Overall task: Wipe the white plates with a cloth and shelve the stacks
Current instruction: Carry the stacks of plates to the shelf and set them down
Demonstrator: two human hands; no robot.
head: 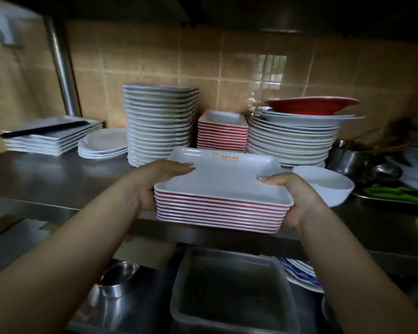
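Left hand (pixel 155 182) and right hand (pixel 297 201) clasping opposite ends of stack of rectangular plates (pixel 222 189), thumbs over the top rim, held above steel shelf (pixel 58 179) edge; likely heavy, rigid, glossy-slick, best supported underneath.
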